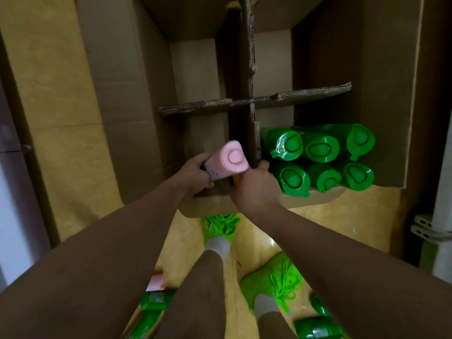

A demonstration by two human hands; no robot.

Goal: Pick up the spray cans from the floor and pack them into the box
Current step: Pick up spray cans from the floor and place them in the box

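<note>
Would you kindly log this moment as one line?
left hand: grips pink can | right hand: on divider | box: six green cans packed

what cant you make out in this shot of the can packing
- Head view: the label on the pink-capped can is blurred, and the left hand covers part of it.
- What the right hand fingers hold: hidden by the hand's back.
- Near-left compartment floor: hidden by both hands.
- Floor cans: cut by the bottom edge and hidden by legs.
</note>
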